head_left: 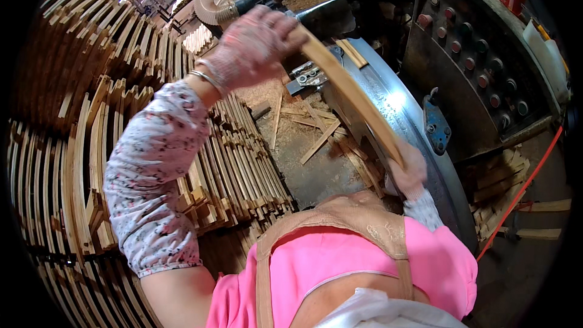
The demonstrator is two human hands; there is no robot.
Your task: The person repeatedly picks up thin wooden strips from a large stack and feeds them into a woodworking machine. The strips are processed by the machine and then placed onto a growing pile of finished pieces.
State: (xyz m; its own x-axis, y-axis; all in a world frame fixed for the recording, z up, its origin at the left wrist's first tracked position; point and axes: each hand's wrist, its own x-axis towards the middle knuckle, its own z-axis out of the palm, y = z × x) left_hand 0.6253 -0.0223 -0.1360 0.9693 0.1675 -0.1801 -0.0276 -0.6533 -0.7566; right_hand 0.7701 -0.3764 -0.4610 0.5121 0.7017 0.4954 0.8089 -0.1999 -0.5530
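While one wooden strip is in hand, many others stand stacked

As we look from the left, tall stacks of wooden strips (237,158) fill that side; whether these are finished or not begun, I cannot tell. Next comes the gloved left hand (258,42), its fingers closed over the far end of a wooden strip (352,91) (they are a little blurred). On the floor below lie loose offcuts (322,140), so some cutting is probably done. The strip slants above the metal bed (395,103), where two short pieces (353,53) lie at the far end; contact with the bed is not clear. At the right, the right hand (410,173) grips the near end. This strip, I judge, is not yet put down, thus its handling remains unfinished.
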